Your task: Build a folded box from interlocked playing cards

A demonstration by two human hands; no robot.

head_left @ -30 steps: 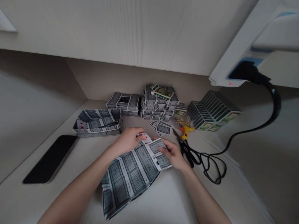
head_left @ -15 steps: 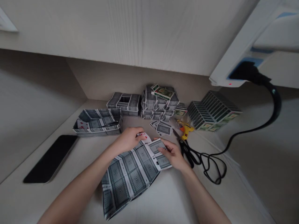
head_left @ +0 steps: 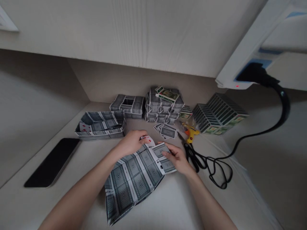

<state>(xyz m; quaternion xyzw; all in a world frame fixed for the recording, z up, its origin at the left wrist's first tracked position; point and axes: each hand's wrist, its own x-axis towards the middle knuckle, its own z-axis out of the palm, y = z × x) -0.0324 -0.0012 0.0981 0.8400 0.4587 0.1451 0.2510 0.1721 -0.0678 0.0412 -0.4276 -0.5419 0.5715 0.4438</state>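
A box-like structure built of playing cards [head_left: 133,175], mostly with grey patterned backs showing, lies tilted on the desk between my forearms. My left hand [head_left: 133,142] is closed at its far edge, pinching a playing card [head_left: 149,140] with red marks on its white face. On the right end, my right hand [head_left: 176,156] grips a flap of cards [head_left: 163,151], thumb on top and fingers behind. A black spade-like mark shows along the flap's fold. My left fingertips are partly hidden behind the structure and the card.
Behind stand an open card tray [head_left: 102,135], a card box [head_left: 128,108] and stacked card blocks [head_left: 164,108]. Loose cards [head_left: 168,131], a yellow glue gun [head_left: 191,132], black scissors [head_left: 192,158], a cable [head_left: 222,179] and card packs [head_left: 225,111] lie right; a phone [head_left: 52,163] left.
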